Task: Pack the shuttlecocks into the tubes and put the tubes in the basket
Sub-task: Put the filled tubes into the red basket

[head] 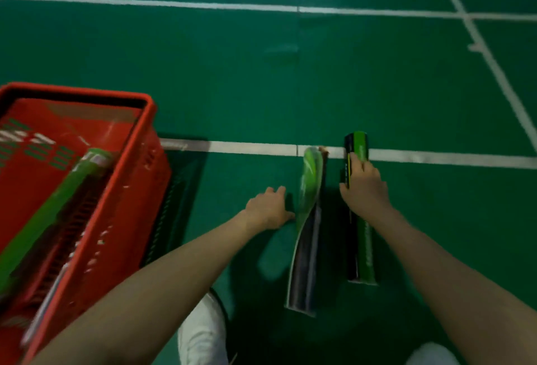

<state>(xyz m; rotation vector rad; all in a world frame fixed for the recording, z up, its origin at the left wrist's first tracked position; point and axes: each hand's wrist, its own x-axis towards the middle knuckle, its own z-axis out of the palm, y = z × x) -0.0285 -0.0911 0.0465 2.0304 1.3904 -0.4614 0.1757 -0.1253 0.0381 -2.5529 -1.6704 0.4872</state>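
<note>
My right hand (pixel 363 187) curls round the tube (pixel 366 248) crossing the white line (pixel 247 147), arm outstretched; my left hand (pixel 268 209), loosely open, stops short of it.

Left hand (pixel 268 209) and right hand (pixel 364 187): uncovered, as are both forearms up to the frame edge. Lower body, at the bottom edge: left white fabric-covered shape (pixel 203 332) and right white fabric-covered shape (pixel 430 354). The view is blurred; these are probably white trouser knees or shoes. A thin dark curved line borders the left shape.
</note>
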